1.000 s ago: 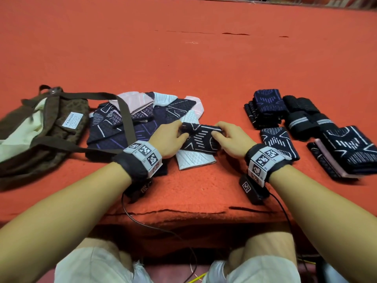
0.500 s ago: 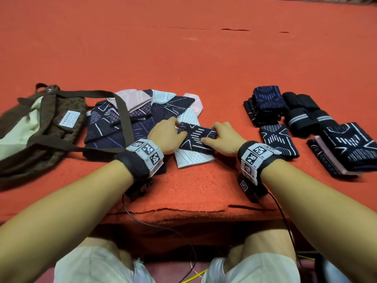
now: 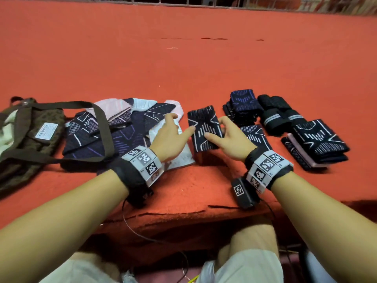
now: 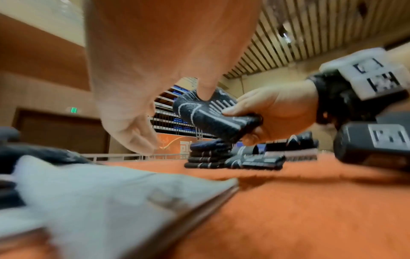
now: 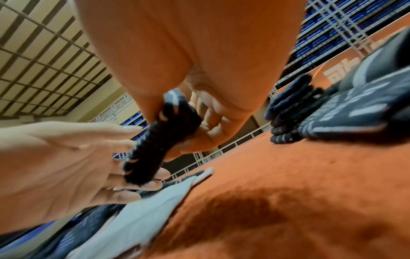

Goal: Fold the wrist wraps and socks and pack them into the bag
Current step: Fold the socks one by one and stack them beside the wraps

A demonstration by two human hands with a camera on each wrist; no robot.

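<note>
A folded dark sock with white lines [image 3: 204,127] [image 4: 213,115] [image 5: 164,133] is held up off the red table. My right hand [image 3: 230,137] [image 4: 277,112] grips its right edge, thumb on top and fingers underneath. My left hand [image 3: 171,137] [image 5: 55,157] is spread with straight fingers, and its fingertips touch the sock's left side. An unfolded pile of dark, pink and white socks [image 3: 122,127] lies to the left under my left hand. The brown bag [image 3: 30,129] sits open at the far left, its strap lying over the pile.
Folded navy socks [image 3: 244,103] are stacked to the right of the held sock. Beyond them lie rolled black wrist wraps with grey stripes [image 3: 279,117] and another folded dark stack [image 3: 320,139]. The table's torn front edge [image 3: 173,213] is just before my wrists.
The sock was pressed flat on the pile by both hands. Now my right hand has lifted it and carried it right, and my left hand has opened.
</note>
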